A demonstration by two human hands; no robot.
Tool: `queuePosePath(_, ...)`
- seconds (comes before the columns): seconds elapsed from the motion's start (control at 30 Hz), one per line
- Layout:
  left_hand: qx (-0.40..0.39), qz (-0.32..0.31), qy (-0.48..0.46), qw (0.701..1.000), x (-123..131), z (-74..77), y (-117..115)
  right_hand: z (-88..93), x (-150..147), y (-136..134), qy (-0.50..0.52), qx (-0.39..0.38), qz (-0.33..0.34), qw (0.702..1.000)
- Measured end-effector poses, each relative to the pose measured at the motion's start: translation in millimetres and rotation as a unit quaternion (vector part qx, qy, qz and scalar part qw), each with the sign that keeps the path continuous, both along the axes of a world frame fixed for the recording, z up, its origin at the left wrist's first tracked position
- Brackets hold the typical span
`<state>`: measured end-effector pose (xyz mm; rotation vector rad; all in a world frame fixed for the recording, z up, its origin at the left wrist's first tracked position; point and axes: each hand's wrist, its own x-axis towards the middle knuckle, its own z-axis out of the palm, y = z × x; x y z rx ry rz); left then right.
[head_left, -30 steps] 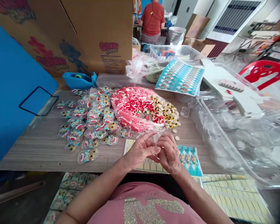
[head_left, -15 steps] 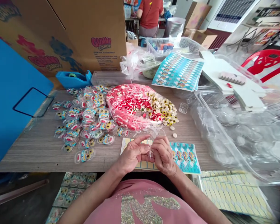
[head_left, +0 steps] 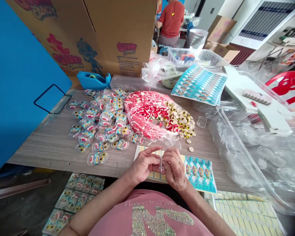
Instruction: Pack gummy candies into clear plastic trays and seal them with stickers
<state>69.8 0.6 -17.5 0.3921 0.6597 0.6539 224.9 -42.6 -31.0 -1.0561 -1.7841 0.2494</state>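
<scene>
Both hands meet over the front edge of the table, pinching a small clear plastic case (head_left: 161, 160) held on edge between them. My left hand (head_left: 145, 165) grips it from the left with thumb and fingers. On the other side, the curled fingers of my right hand (head_left: 174, 167) press against it; the contents cannot be made out. Under the hands lies a sticker sheet (head_left: 199, 173), partly peeled to its yellowish backing. Just beyond is a bag of red and white gummies (head_left: 147, 127), with eyeball gummies (head_left: 184, 119) heaped at its right.
Many packed candy cases (head_left: 105, 118) pile up on the left. Behind stand a blue tape dispenser (head_left: 93, 81) and a large carton (head_left: 118, 26). A clear bin (head_left: 238, 147) of plastic cases fills the right, near more sticker sheets (head_left: 199, 83). A person in red (head_left: 172, 21) sits beyond.
The view has swung somewhat left, so the table's things appear farther right. Both hands keep their hold on the clear case, with only slight finger movement.
</scene>
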Motion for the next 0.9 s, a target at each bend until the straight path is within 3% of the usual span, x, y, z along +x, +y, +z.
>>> queuePosePath(0.33,0.069,0.024,0.028,0.997,-10.5,1.8,-6.7,-6.2,-6.4,-1.1,-0.066,0.053,0.017,0.996)
queuePosePath(0.63,0.055,0.029,-0.019,0.998,-11.6,-2.2,-9.5,2.2,-8.5,-10.2,-0.015,0.003,0.039,0.999)
queuePosePath(0.9,0.07,0.04,0.029,0.996,-10.8,2.2,-15.3,2.7,-11.8,-14.2,-0.006,-0.018,0.035,0.999)
